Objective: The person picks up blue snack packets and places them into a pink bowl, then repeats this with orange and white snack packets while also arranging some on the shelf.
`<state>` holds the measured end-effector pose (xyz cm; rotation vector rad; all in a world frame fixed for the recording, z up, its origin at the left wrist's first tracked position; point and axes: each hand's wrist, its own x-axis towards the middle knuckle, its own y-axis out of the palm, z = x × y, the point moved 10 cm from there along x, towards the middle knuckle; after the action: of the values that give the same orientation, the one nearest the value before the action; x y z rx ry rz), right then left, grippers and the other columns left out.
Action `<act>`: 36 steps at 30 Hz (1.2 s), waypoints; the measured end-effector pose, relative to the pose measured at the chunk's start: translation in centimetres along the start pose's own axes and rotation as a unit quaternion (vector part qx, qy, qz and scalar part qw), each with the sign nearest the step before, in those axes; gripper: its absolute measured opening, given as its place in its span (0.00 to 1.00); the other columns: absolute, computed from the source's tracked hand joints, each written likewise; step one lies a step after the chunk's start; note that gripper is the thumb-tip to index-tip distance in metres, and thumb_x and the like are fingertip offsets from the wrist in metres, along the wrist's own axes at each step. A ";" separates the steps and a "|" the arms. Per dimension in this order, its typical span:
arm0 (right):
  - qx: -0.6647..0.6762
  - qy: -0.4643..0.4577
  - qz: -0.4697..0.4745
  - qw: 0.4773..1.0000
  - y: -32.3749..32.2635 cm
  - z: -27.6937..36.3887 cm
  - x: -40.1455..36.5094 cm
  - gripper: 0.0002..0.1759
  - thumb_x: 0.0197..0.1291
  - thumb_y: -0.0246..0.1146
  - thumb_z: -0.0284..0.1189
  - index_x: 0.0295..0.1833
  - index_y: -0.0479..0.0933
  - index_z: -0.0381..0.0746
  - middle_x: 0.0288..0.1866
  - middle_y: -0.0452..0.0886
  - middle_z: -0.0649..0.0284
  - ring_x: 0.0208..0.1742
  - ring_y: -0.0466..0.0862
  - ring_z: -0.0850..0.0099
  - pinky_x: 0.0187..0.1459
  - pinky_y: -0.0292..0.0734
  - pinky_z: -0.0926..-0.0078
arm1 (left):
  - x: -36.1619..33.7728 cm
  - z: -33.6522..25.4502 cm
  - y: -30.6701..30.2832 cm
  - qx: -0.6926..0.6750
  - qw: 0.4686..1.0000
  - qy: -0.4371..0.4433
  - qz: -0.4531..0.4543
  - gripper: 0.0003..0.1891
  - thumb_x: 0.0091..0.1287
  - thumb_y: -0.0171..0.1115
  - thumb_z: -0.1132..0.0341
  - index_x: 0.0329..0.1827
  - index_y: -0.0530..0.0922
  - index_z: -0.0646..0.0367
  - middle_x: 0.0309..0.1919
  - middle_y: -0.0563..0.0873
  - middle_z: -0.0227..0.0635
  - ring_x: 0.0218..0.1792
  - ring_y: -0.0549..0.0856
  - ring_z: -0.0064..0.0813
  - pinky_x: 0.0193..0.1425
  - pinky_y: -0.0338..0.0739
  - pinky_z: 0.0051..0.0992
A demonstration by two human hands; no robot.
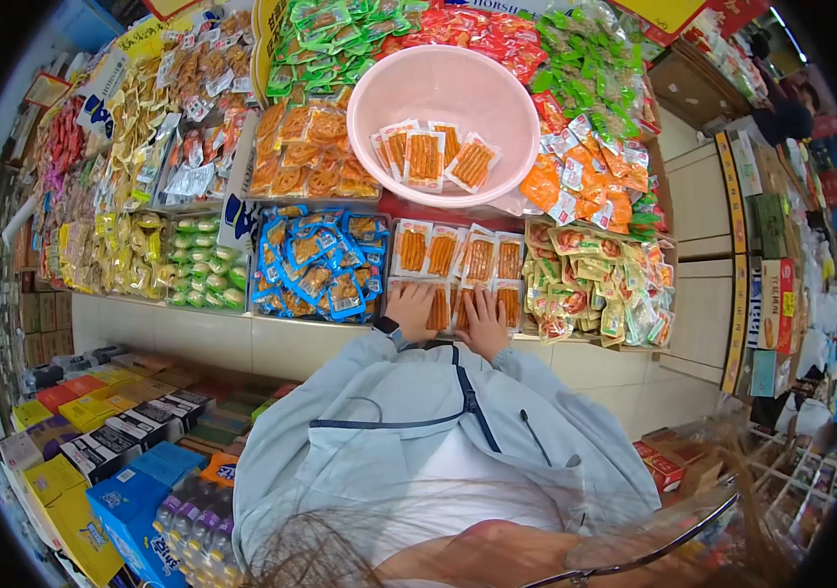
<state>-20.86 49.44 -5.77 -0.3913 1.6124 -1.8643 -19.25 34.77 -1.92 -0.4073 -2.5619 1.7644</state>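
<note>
Both hands rest on flat clear packets of orange-brown snack sticks point(477, 257) laid in rows in a tray. My left hand point(412, 310), with a dark watch at its wrist, lies over the packets at the tray's near left, fingers stretched forward. Beside it on the right, my right hand point(483, 323) is spread on the near packets, fingers apart. Beyond the tray stands a pink plastic basket point(443, 78) with several similar packets point(425, 160) inside. Neither hand is closed round a packet.
Blue snack packets point(316, 265) fill the tray on the left, and beige packets point(585, 284) the one on the right. Green packets point(208, 260) lie farther left. Boxes point(139, 490) and bottles point(201, 524) stand at the lower left. Shelved boxes point(776, 304) are at the right.
</note>
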 end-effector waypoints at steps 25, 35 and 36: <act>0.025 0.011 -0.003 1.000 -0.2 -0.2 -0.3 0.54 0.56 0.66 0.55 0.81 0.51 0.45 0.84 0.44 0.54 0.84 0.44 0.55 0.78 0.40 0.47 | 20.4 3.5 -20.0 0.164 0.986 -0.026 -0.009 0.49 0.45 0.78 0.43 0.71 0.68 0.52 0.69 0.71 0.41 0.72 0.64 0.56 0.70 0.62 0.59; 0.017 0.009 -0.015 1.000 -0.4 -0.1 -0.2 0.56 0.53 0.68 0.57 0.80 0.52 0.43 0.83 0.47 0.52 0.83 0.48 0.56 0.77 0.43 0.46 | 8.5 -2.3 -24.8 0.035 0.923 0.048 -0.379 0.35 0.53 0.73 0.58 0.66 0.73 0.54 0.61 0.76 0.39 0.62 0.73 0.43 0.63 0.65 0.47; 0.020 0.010 -0.013 1.000 -0.5 -0.1 -0.2 0.56 0.53 0.69 0.57 0.80 0.52 0.43 0.83 0.47 0.52 0.83 0.48 0.56 0.77 0.43 0.46 | 5.7 -3.0 -23.5 0.020 0.915 0.062 -0.397 0.33 0.53 0.72 0.60 0.64 0.74 0.56 0.61 0.76 0.40 0.61 0.74 0.45 0.60 0.66 0.47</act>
<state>-20.93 49.67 -5.33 -0.3807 1.5877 -1.9224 -29.26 30.91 19.98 0.4577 -2.1141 1.4000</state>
